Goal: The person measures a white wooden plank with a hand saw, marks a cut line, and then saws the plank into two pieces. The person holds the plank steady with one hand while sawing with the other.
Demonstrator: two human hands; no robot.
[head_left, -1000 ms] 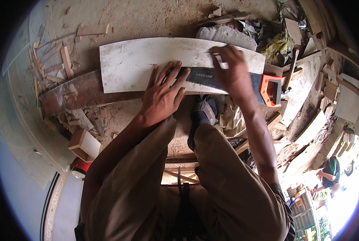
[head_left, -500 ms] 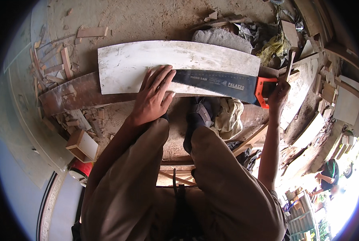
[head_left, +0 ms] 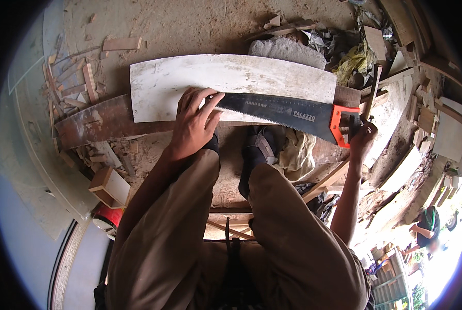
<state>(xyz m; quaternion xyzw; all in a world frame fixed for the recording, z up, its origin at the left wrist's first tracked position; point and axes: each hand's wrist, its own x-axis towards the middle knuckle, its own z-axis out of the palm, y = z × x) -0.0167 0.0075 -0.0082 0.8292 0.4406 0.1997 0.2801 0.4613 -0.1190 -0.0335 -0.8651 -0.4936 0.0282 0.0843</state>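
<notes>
A hand saw (head_left: 277, 111) with a dark blade and an orange handle (head_left: 336, 124) lies slantwise over the lower edge of a curved white board (head_left: 231, 72), toothed edge toward me. My left hand (head_left: 192, 121) is closed at the saw's narrow tip, its bent fingers pinching there above the board. At the handle end, my right hand (head_left: 362, 137) is closed around a slim dark stick-like tool (head_left: 374, 90) that juts up past the knuckles. That hand also sits against the back of the saw handle; whether it grips the handle is partly hidden.
Beneath the white board runs a brown plank (head_left: 94, 121). A grey stone (head_left: 288, 51) and crumpled sheeting (head_left: 357, 59) lie beyond it. Wood offcuts (head_left: 89, 82) litter both sides, with a small wooden box (head_left: 109, 187) at left. Another person (head_left: 428, 227) is far right.
My left hand has gone from lying flat on the board to curling its fingers at the saw's tip. The saw handle and my right hand have shifted slightly toward me, tilting the blade.
</notes>
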